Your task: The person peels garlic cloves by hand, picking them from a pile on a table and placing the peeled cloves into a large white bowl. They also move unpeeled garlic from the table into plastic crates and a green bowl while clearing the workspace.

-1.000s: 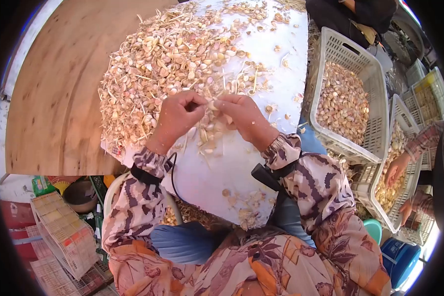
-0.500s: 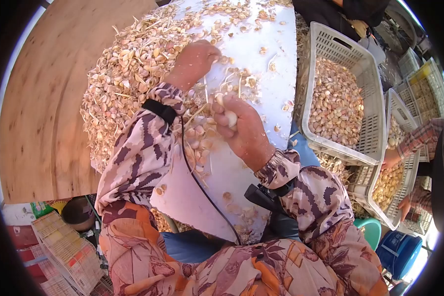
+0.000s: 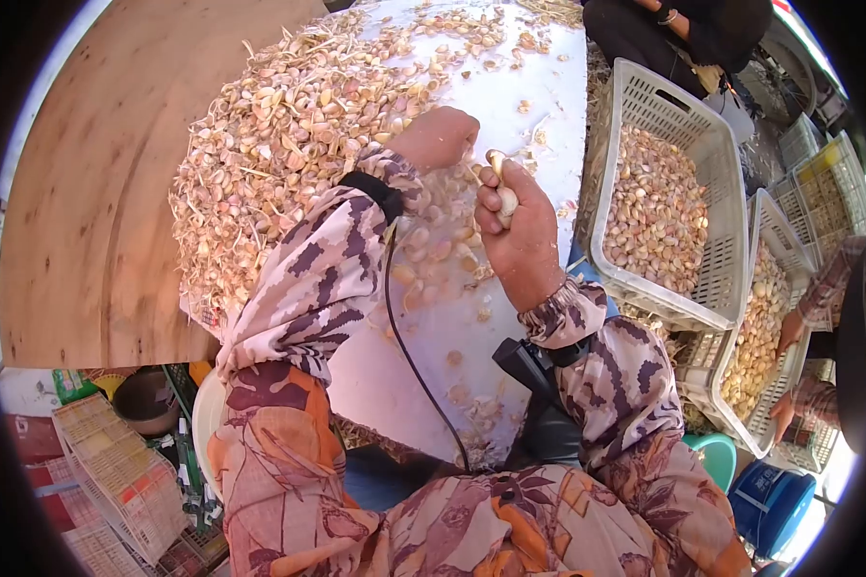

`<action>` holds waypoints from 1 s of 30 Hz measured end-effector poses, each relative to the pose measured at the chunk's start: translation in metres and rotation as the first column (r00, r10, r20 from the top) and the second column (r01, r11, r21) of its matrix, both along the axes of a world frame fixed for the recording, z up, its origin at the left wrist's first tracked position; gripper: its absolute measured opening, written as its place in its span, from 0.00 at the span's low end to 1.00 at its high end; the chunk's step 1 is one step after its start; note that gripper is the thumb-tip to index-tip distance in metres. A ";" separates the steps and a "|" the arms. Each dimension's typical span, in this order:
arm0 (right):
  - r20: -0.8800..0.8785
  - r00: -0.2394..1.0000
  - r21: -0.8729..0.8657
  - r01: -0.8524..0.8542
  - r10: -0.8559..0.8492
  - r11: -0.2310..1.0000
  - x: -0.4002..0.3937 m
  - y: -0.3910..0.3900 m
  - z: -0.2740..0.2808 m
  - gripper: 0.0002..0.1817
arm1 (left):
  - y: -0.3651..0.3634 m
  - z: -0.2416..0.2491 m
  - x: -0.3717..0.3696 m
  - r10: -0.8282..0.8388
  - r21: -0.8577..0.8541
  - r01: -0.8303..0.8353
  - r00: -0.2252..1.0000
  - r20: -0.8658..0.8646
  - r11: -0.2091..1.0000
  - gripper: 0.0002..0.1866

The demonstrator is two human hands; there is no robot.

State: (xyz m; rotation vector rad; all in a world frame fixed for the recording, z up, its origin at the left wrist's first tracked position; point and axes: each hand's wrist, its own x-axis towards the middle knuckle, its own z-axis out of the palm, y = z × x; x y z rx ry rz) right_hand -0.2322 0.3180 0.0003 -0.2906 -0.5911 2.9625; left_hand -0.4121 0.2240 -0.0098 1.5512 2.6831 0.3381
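Observation:
My right hand (image 3: 527, 238) is closed around garlic cloves. One pale clove (image 3: 506, 204) shows between its curled fingers, and another clove (image 3: 496, 160) sticks out by the thumb and fingertip. Just left of it, my left hand (image 3: 440, 139) is closed with its fingers turned down toward those cloves. Whatever its fingertips hold is hidden. Beneath both hands lies a white board (image 3: 409, 361) strewn with loose cloves and dry skins. A large heap of garlic cloves (image 3: 269, 144) covers the board's left side, beside my left forearm.
White plastic crates (image 3: 635, 87) of cloves stand to the right. A co-worker's hands (image 3: 787, 370) reach into one crate, and another person sits at the top right. A wooden board (image 3: 87, 212) is at left. Stacked crates (image 3: 120, 462) and a blue bucket (image 3: 770, 505) stand low down.
Both hands have moved to the right. My left hand has also come down close beside my right hand, which still holds garlic. The view has shifted slightly.

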 end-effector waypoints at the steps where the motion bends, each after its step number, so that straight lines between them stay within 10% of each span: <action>1: -0.005 1.000 0.000 -0.006 0.006 1.000 0.006 0.001 0.013 0.06 | -0.008 0.003 0.002 0.038 0.063 -0.035 0.998 -0.048 0.997 0.05; 5: -0.378 0.745 0.318 -0.453 0.549 0.833 0.059 0.004 0.061 0.11 | -0.040 0.021 0.002 0.183 0.291 -0.197 0.980 0.076 0.936 0.06; 11: -0.926 0.202 0.178 -0.510 0.318 0.842 0.058 0.001 0.082 0.13 | -0.037 0.041 0.009 0.267 0.270 -0.360 0.906 0.327 0.893 0.09; 16: -0.948 0.300 -0.052 -0.480 0.108 0.876 0.078 -0.014 0.077 0.13 | -0.025 0.028 0.025 0.129 0.284 -0.263 0.900 0.417 0.922 0.09; 18: -0.918 0.378 -0.098 -0.499 0.115 0.861 0.078 -0.015 0.078 0.11 | -0.014 0.020 0.027 -0.084 0.199 0.069 0.994 0.070 0.978 0.09; 21: -0.950 0.308 -0.101 -0.453 0.049 0.886 0.069 -0.014 0.078 0.12 | 0.000 0.001 0.025 -0.183 0.169 0.183 0.983 -0.015 0.968 0.08; 24: -0.915 0.243 0.155 -0.526 0.323 0.836 0.059 0.007 0.077 0.12 | 0.006 0.003 0.022 -0.190 0.065 0.189 0.982 0.016 0.980 0.09; 30: -0.600 0.721 0.090 -0.368 0.345 0.925 0.039 0.024 0.045 0.13 | -0.016 0.027 0.033 0.001 0.155 -0.021 0.992 0.125 0.988 0.11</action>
